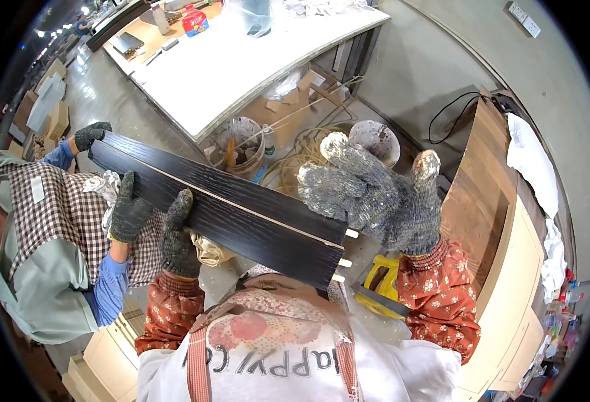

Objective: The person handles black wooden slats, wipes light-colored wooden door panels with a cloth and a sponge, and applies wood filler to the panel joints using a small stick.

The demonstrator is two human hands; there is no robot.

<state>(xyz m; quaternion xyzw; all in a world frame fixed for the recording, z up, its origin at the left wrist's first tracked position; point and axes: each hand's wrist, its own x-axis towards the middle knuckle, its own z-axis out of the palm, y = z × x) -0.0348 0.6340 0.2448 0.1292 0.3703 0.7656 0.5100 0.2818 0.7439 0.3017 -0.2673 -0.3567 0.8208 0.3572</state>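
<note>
A black wood-grain board point(241, 224), split lengthwise by a thin pale line, lies across in front of me. Three light wooden dowels point(345, 262) stick out of its right end. My left hand point(180, 241), in a dark knit glove, grips the near edge, thumb on top and the other fingers hidden. Close to the right end, my right hand point(375, 194) is spread, its worn glove whitened at the fingertips; whether it touches the board I cannot tell. At the far left end, a co-worker's two gloved hands point(133, 211) hold the board, with a white cloth point(105, 191) beside one.
A white-topped table point(241, 67) stands ahead, carrying a red pouch point(194, 21). Below it are a stained bucket point(241, 147), a white bucket point(375, 141) and coiled rope. A yellow bag point(381, 285) lies low right, near a brown wooden panel point(479, 201). The co-worker is at left.
</note>
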